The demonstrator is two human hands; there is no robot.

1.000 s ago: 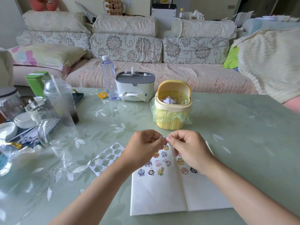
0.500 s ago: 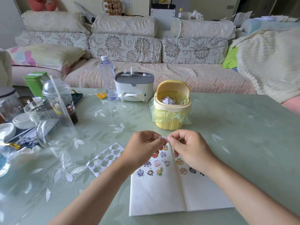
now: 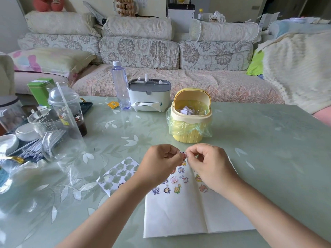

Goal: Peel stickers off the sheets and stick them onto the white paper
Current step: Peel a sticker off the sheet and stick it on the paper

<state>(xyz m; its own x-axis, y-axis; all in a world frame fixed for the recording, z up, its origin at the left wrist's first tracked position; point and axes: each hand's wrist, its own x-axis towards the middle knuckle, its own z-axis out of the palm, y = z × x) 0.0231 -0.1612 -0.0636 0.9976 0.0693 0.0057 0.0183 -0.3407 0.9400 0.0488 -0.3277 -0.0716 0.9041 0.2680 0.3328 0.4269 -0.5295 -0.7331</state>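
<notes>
Pinched at centre frame between the fingertips of the left hand (image 3: 159,167) and the right hand (image 3: 209,167), knuckles curled and nearly touching: a small sticker (image 3: 183,154), lifted clear of the table, probably held this close for working its backing loose with the nails; presence of any backing too small to tell. Directly beneath, at lower centre, the white paper (image 3: 179,215), flat and opened along a crease, right under the hands for a short drop, its upper part already dotted with cartoon stickers (image 3: 173,179), the lower part bare. Just left of the paper, a sticker sheet (image 3: 118,174), mostly cut-out gaps, within easy reach. Above centre, a yellow bin (image 3: 190,120), lid up, paper scraps inside, handy for waste by the look of it. Underneath everything, a pale green leaf-patterned table (image 3: 259,140) with a glossy cover; at left, clear cups (image 3: 59,126), then a bottle (image 3: 120,85) and a tissue box (image 3: 148,93) towards upper centre; across the top, a floral sofa (image 3: 139,51) with cushions.
</notes>
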